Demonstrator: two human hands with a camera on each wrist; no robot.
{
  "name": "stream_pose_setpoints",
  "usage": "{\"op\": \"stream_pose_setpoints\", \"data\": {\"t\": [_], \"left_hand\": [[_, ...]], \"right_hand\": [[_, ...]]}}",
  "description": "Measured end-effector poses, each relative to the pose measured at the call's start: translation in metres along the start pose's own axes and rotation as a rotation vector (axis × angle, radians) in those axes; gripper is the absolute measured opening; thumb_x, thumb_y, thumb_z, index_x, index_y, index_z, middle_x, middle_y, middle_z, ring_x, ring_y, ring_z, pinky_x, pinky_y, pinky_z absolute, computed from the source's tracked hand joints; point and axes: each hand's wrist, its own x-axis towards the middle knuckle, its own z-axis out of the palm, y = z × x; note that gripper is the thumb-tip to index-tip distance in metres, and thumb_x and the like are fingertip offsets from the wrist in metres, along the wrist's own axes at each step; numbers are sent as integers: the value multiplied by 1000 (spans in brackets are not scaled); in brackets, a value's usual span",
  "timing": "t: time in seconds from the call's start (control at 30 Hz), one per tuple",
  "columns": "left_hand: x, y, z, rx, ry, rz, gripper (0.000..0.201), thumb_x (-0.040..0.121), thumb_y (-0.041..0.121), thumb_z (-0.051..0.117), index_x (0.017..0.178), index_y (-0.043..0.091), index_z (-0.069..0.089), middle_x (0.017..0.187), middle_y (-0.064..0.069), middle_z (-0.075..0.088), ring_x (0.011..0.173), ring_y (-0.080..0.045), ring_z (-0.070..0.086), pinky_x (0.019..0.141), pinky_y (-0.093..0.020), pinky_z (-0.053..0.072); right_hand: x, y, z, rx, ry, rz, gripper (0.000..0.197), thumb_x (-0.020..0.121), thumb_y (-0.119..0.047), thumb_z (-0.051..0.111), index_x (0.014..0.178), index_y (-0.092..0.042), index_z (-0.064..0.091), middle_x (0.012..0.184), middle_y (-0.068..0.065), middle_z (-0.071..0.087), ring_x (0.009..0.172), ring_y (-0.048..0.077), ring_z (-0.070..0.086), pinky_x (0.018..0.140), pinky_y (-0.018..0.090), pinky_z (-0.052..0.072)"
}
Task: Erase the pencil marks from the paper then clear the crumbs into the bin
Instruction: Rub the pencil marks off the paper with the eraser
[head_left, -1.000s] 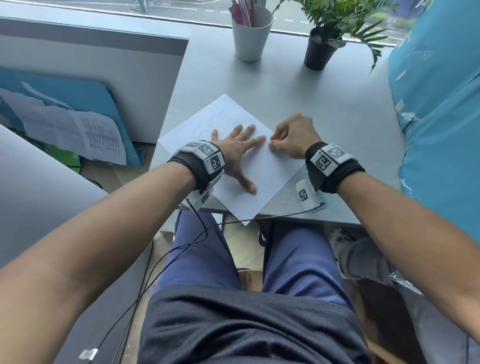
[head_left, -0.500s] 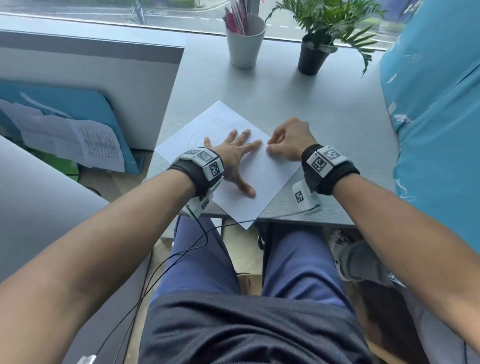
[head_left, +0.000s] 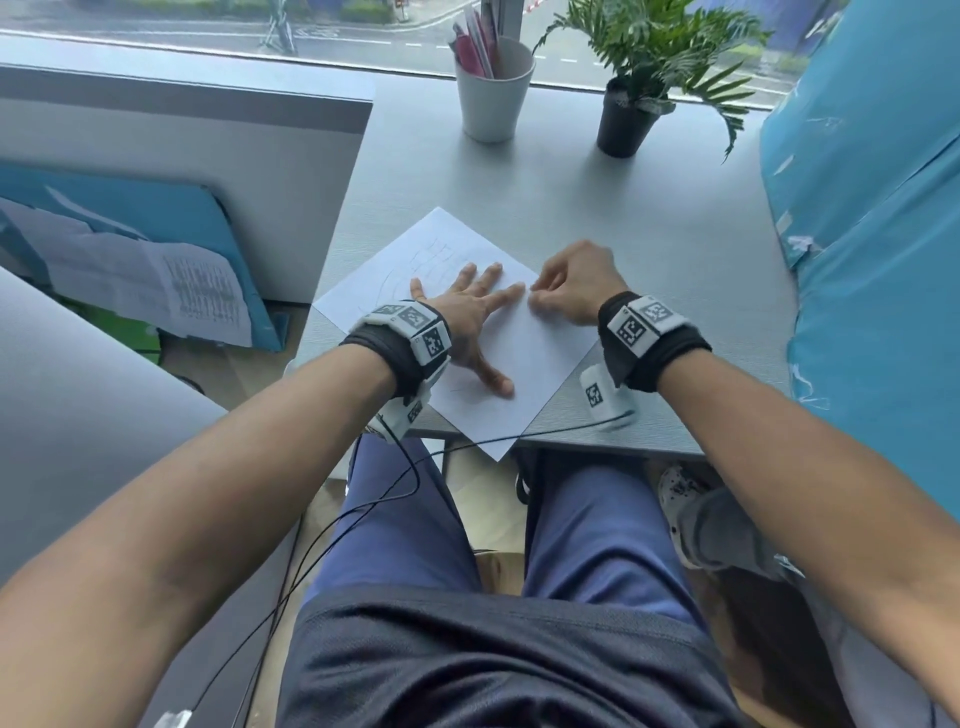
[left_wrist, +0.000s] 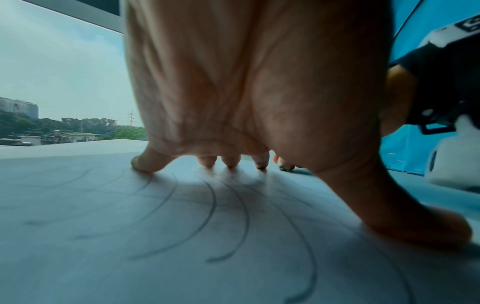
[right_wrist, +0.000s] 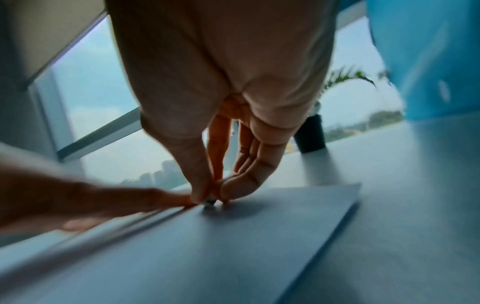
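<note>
A white sheet of paper (head_left: 524, 358) lies turned like a diamond on the grey desk (head_left: 649, 234), its near corner hanging past the front edge. Curved pencil lines (left_wrist: 228, 216) cross it, faint in the head view near the far corner (head_left: 436, 252). My left hand (head_left: 470, 317) lies flat on the sheet with fingers spread, pressing it down. My right hand (head_left: 540, 301) pinches a small eraser (right_wrist: 209, 204) between thumb and fingertips, its tip on the paper right beside the left index fingertip. Most of the eraser is hidden by the fingers.
A white cup (head_left: 494, 93) with pens and a black-potted plant (head_left: 626, 119) stand at the desk's far edge by the window. A blue covered shape (head_left: 872, 234) rises on the right. A grey partition (head_left: 182, 171) borders the left. No bin is in view.
The head view has tilted slightly, so the desk appears lower. Both hands stay on the paper; the right hand's pinch has shifted only slightly beside the left fingertips.
</note>
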Motion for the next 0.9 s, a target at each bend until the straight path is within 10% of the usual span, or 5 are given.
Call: {"op": "stream_pose_setpoints", "data": {"t": [0.3, 0.43, 0.6, 0.77, 0.9], "left_hand": [[-2, -2, 3, -27, 14, 13, 151, 43, 79, 81, 155, 41, -14, 160, 17, -28, 148, -16, -25, 101, -82, -7], [-4, -2, 1, -35, 8, 11, 156, 43, 81, 78, 155, 33, -19, 159, 17, -30, 148, -15, -26, 103, -81, -7], [-4, -3, 0, -37, 11, 30, 155, 44, 80, 79, 155, 33, -19, 159, 17, -29, 148, -14, -26, 103, -81, -7], [-2, -5, 1, -37, 6, 35, 157, 43, 81, 78, 154, 34, -21, 158, 16, -31, 147, -16, -28, 104, -80, -8], [-1, -7, 2, -39, 25, 9, 155, 40, 84, 78, 153, 40, -19, 159, 12, -31, 146, -21, -30, 104, -78, -11]], "right_hand": [[10, 2, -9, -65, -39, -38, 12, 72, -19, 78, 81, -12, 79, 73, 1, 68, 68, 12, 62, 65, 19, 52], [-20, -19, 7, -95, -372, -247, 8, 75, -18, 79, 82, -15, 78, 72, -4, 70, 67, 8, 65, 63, 18, 54], [10, -4, -11, -96, -77, -101, 10, 75, -17, 76, 83, -11, 78, 78, 6, 72, 74, 18, 68, 72, 25, 56], [-15, -15, 0, -65, -363, -236, 9, 76, -16, 79, 83, -11, 78, 73, -1, 70, 64, 9, 63, 62, 18, 53], [12, -2, -7, -21, -43, -58, 10, 75, -17, 76, 83, -11, 78, 74, 2, 68, 69, 13, 63, 67, 20, 49]]}}
